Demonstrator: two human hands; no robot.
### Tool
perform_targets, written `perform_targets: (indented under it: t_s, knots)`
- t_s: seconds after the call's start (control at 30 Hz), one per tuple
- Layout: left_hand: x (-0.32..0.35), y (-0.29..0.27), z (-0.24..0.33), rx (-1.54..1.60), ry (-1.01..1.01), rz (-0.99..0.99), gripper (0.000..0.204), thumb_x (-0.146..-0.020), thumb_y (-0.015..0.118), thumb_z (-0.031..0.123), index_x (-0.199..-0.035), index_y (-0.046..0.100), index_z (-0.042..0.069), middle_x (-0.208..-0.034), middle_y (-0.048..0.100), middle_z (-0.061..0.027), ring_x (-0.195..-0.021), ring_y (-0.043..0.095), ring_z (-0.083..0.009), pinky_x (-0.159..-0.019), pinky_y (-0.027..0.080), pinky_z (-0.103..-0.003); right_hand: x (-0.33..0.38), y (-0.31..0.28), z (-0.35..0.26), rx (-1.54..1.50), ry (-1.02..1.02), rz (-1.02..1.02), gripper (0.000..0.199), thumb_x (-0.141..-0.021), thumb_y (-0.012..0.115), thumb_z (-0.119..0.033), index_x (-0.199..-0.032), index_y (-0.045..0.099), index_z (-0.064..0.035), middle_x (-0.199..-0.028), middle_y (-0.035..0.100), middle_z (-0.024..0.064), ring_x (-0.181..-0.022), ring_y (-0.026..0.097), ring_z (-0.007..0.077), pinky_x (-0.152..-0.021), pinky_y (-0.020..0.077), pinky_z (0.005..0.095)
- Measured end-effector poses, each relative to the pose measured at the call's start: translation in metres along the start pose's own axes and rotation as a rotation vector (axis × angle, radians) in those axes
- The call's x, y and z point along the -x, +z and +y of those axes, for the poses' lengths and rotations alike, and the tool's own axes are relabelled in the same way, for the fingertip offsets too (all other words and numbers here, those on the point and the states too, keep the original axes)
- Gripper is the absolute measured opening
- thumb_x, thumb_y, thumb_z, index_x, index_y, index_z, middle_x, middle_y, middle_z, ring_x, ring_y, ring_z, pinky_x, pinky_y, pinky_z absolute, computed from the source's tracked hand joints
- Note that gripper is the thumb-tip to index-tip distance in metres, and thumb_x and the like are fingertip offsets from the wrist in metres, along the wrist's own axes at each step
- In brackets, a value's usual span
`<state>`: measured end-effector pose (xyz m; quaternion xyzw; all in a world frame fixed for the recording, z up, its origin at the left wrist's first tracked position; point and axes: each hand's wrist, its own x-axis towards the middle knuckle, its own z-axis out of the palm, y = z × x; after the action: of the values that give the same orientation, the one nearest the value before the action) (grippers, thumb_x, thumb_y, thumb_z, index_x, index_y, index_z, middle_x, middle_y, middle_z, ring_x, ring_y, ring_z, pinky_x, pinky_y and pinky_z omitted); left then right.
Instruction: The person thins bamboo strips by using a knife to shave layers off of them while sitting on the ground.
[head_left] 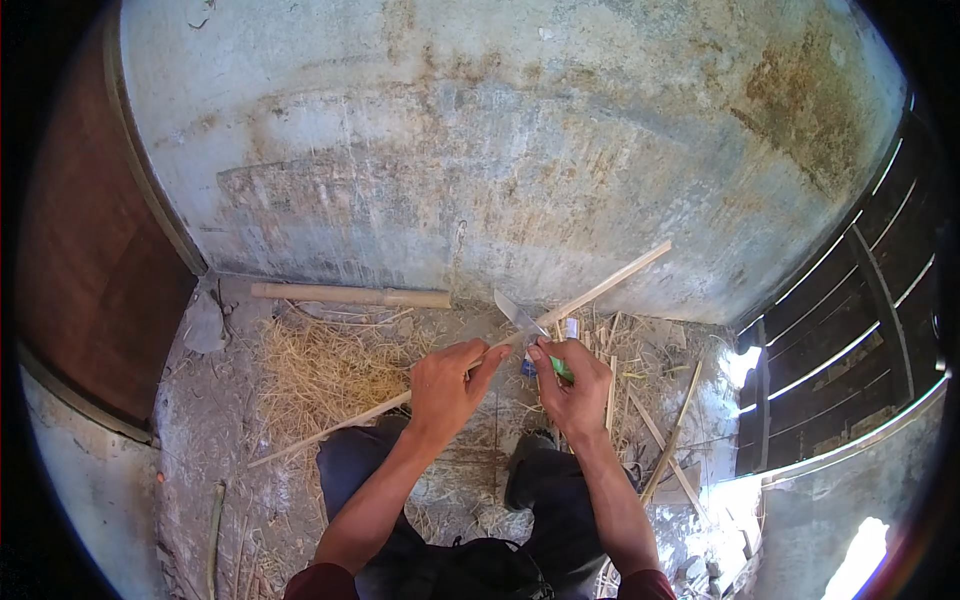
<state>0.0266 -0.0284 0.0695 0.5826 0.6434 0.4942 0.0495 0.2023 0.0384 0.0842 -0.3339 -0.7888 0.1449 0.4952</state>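
Knife (pixel 513 312) across strip (pixel 612 278), both hands full!
Left hand (pixel 445 392) has its grip clamped on the long pale strip, which slants from near left to far right; right hand's (pixel 578 392) grip wraps the knife, blade crossing mid-strip. Straw (pixel 325 375) spreads left, a pole (pixel 350 294) lying beyond, along the wall (pixel 500 150).

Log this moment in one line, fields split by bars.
left hand: gripping long pale strip | right hand: holding knife across strip | nearby: straw, pole

Dusty floor (pixel 215 425) with straw-coloured shavings (pixel 325 370), pole (pixel 350 295), strips (pixel 673 433)
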Motion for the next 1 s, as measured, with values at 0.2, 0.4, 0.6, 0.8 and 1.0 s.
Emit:
perform_targets:
  t_s: [0.2,0.4,0.6,0.8,1.0]
  knots:
    - [0.002,0.000,-0.009,0.132,-0.013,0.011,0.026,-0.104,0.073,0.023,-0.095,0.076,-0.001,-0.070,0.067,-0.0144,-0.053,0.057,-0.0232,-0.054,0.043,-0.039,0.002,0.008,-0.004,0.000,-0.050,-0.008,0.010,-0.090,0.084,-0.004,-0.095,0.076,-0.0046,-0.086,0.077,0.0115,-0.064,0.072,0.0256,-0.054,0.0521,0.0359]
    - [0.001,0.005,-0.006,0.272,-0.027,-0.030,0.023,-0.107,0.068,0.018,-0.104,0.077,-0.002,-0.081,0.069,-0.0140,-0.060,0.056,-0.0185,-0.057,0.042,-0.037,0.003,0.005,0.004,-0.016,-0.054,0.018,0.010,-0.092,0.084,-0.005,-0.097,0.075,-0.0034,-0.089,0.078,0.0121,-0.069,0.074,0.0235,-0.056,0.0541,0.0334]
    - [0.001,0.004,-0.009,0.245,0.007,-0.062,0.024,-0.106,0.070,0.020,-0.112,0.078,-0.002,-0.080,0.067,-0.0125,-0.059,0.051,-0.0194,-0.056,0.038,-0.037,0.004,0.005,-0.002,-0.025,-0.037,-0.055,0.010,-0.091,0.083,-0.006,-0.096,0.075,-0.0045,-0.089,0.077,0.0124,-0.071,0.075,0.0271,-0.058,0.0546,0.0348]
    - [0.003,0.004,-0.011,0.269,-0.041,-0.058,0.026,-0.105,0.070,0.018,-0.120,0.075,-0.002,-0.087,0.071,-0.0163,-0.065,0.060,-0.0229,-0.060,0.046,-0.038,0.000,0.005,0.002,-0.004,0.019,-0.030,0.009,-0.092,0.083,-0.007,-0.096,0.075,-0.0042,-0.088,0.077,0.0128,-0.071,0.075,0.0294,-0.061,0.0553,0.0367]
    - [0.004,0.004,-0.021,0.283,-0.027,-0.119,0.028,-0.105,0.071,0.021,-0.115,0.073,-0.004,-0.090,0.071,-0.0173,-0.067,0.062,-0.0265,-0.061,0.047,-0.039,0.000,0.003,0.009,-0.022,0.012,0.015,0.009,-0.092,0.083,-0.006,-0.097,0.076,-0.0040,-0.086,0.077,0.0125,-0.071,0.075,0.0285,-0.060,0.0549,0.0358]
